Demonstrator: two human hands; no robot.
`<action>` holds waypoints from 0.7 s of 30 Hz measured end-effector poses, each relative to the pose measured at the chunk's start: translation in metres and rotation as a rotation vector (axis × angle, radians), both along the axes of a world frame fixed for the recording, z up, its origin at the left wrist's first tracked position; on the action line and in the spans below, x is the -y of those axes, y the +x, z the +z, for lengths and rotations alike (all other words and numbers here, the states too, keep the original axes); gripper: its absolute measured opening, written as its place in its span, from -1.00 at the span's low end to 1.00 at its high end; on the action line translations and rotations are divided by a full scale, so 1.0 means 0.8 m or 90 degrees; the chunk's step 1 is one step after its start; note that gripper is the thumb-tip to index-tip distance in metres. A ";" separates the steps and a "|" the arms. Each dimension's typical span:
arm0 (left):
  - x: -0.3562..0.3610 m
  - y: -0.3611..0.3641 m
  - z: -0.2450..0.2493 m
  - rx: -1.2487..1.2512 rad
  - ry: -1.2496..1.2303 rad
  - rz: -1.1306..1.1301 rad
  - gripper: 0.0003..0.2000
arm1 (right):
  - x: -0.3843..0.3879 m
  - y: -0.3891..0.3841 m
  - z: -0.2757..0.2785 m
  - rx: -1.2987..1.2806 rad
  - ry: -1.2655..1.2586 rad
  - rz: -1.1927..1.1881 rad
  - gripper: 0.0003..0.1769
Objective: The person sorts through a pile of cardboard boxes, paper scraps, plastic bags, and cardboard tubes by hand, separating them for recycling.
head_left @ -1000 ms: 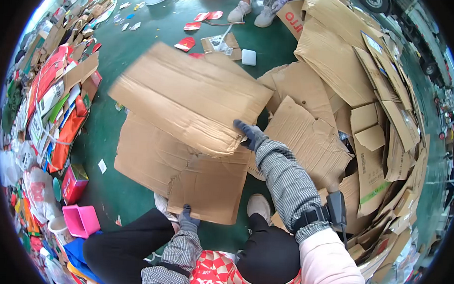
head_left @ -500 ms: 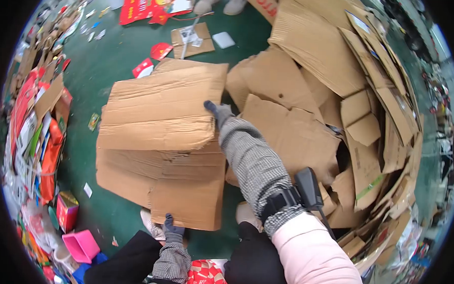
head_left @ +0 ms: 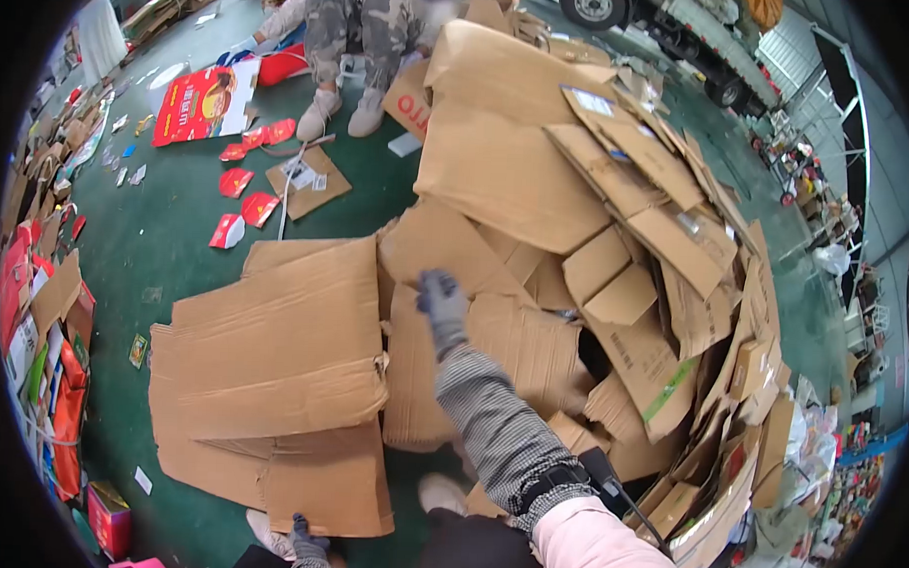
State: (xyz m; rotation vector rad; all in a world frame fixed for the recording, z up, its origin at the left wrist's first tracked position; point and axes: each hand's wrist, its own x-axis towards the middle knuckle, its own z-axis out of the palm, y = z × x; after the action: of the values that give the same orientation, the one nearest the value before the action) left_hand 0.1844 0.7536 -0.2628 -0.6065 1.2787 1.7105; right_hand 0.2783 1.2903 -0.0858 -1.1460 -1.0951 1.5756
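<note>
Has the left hand [head_left: 310,536] at the near edge of the lower sheet [head_left: 332,495]; cannot tell whether clamped on or merely touching. Could lose that edge if only resting there, through lack of grip. Has one pale shoe [head_left: 269,531] just left of that hand, beside the lower sheet, and the other shoe [head_left: 443,494] to the right of it; might tread on the cardboard and crease it with a careless step.

Note the upper sheet [head_left: 272,338], lying across the far part of the lower sheet; may slide askew if not joined to it, and cannot tell which.

Holds the right hand [head_left: 440,299] well apart from the left, beyond and right of the lower sheet, over loose cardboard [head_left: 482,360], with fingers loosely extended around nothing visible. Could snag a second piece there, because of overlapping edges.

Farther to the right of the lower sheet, note the heaped pile [head_left: 519,166]; might slump after a tug low down.

Well beyond the lower sheet, see red scraps [head_left: 236,182] and a co-worker's shoes [head_left: 365,116]; could strike those by swinging a sheet too wide.
</note>
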 end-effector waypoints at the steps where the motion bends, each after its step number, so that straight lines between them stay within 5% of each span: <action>1: -0.001 -0.002 0.000 0.043 -0.064 0.065 -0.59 | -0.032 0.013 0.027 -0.197 -0.007 -0.044 -0.74; 3: -0.009 0.002 0.014 0.035 -0.052 0.090 -0.58 | -0.107 0.034 0.022 -0.462 -0.186 -0.157 -0.65; 5: -0.011 0.000 0.016 0.014 -0.071 0.098 -0.56 | -0.165 0.061 0.048 -0.671 -0.339 -0.111 -0.48; 7: -0.010 -0.002 0.007 -0.023 -0.074 0.105 -0.54 | -0.146 0.062 0.143 -0.603 -0.227 -0.125 -0.41; 9: -0.008 -0.001 -0.005 -0.070 -0.071 0.123 -0.52 | -0.212 0.079 0.134 -0.591 -0.133 -0.246 -0.43; 11: -0.094 0.024 0.128 -0.149 -0.102 0.129 -0.51 | -0.215 0.108 0.205 -0.637 -0.140 -0.206 -0.50; 13: -0.104 0.027 0.144 -0.232 -0.129 0.136 -0.50 | -0.245 0.164 0.249 -0.624 -0.164 -0.145 -0.57; 16: -0.102 0.019 0.109 -0.083 -0.068 0.236 -0.41 | -0.236 0.212 0.331 -0.662 -0.115 -0.119 -0.63; 21: -0.090 0.014 0.081 -0.154 -0.081 0.241 -0.50 | -0.222 0.265 0.447 -0.709 -0.062 -0.054 -0.67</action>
State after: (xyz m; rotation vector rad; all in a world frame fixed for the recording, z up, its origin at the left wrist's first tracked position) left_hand 0.1957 0.8256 -0.1983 -0.7717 1.5244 2.0720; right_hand 0.4901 1.4678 0.2718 -0.2155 -0.2172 1.8091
